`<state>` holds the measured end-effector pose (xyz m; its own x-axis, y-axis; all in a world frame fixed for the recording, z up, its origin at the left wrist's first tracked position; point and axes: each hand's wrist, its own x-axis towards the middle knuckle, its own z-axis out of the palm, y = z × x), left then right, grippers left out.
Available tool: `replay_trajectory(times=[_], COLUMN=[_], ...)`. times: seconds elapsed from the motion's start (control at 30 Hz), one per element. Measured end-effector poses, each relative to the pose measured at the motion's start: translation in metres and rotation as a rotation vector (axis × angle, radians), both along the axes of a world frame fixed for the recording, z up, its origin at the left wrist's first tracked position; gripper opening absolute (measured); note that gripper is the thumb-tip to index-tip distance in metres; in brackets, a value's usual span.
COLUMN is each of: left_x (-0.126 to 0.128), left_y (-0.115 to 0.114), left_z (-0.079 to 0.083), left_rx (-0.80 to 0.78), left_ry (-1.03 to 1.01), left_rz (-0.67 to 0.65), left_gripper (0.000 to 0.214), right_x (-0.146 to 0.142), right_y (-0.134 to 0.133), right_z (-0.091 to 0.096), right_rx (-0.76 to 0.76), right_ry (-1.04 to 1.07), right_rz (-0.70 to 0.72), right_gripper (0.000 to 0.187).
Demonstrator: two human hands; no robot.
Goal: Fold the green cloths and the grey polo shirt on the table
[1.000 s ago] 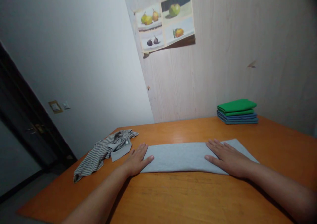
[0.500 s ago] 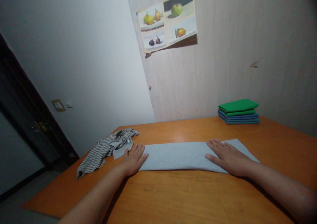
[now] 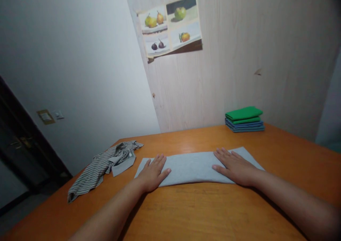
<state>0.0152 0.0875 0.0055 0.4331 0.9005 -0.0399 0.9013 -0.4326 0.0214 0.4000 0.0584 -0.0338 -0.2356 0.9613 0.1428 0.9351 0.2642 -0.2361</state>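
Note:
A light grey cloth [image 3: 191, 167], folded into a long flat strip, lies across the wooden table in front of me. My left hand [image 3: 153, 173] rests palm down on its left part, fingers stretched out and a short stretch of cloth showing beyond them. Toward the other end, my right hand [image 3: 234, 165] lies flat on the cloth with its fingers spread and thumb pointing left. Both hands press on the fabric without gripping it. Whether the cloth is a garment I cannot tell from its folded shape.
To the left lies a crumpled striped shirt [image 3: 101, 166] with a grey collar [image 3: 124, 165]. A neat stack of folded green cloth [image 3: 243, 113] on blue cloth [image 3: 245, 126] stands at the back right. The orange-brown table [image 3: 202, 212] meets the wall behind.
My left hand has slid inward along the grey cloth, uncovering its left end. My right hand stays flat on the cloth. The view has turned slightly to the right.

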Motion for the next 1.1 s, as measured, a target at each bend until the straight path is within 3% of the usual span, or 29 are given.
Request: replay_trajectory(times=[0.13,0.27,0.4,0.57,0.73,0.87,1.1], left_x=[0.007,0.044,0.080,0.085,0.089,0.113,0.140], left_y=[0.005,0.002,-0.007,-0.011,-0.006,-0.003,-0.002], left_z=[0.011,0.021,0.012,-0.001,0.015,0.025,0.003], left_rx=[-0.028,0.020,-0.017,-0.007,-0.103,-0.004,-0.090], left_ry=[0.027,-0.063,-0.083,-0.036,-0.014,-0.091,-0.081], left_rz=[0.014,-0.026,-0.136,-0.177,-0.164,-0.222,-0.276], left_gripper=[0.088,0.081,0.079,0.080,0.083,0.075,0.076], right_x=[-0.002,-0.003,-0.004,-0.005,-0.006,-0.006,-0.007], right_y=[-0.001,-0.002,-0.004,-0.005,-0.005,-0.005,-0.006], right_z=[0.003,0.007,0.010,0.013,0.015,0.016,0.019], right_rx=[-0.021,-0.025,-0.047,-0.052,-0.075,-0.081,-0.096], right_ry=[0.001,0.001,-0.015,0.001,-0.012,-0.016,0.010], right_rz=[0.001,0.002,0.006,0.006,0.009,0.008,0.014], right_gripper=[0.093,0.094,0.097,0.097,0.098,0.098,0.098])
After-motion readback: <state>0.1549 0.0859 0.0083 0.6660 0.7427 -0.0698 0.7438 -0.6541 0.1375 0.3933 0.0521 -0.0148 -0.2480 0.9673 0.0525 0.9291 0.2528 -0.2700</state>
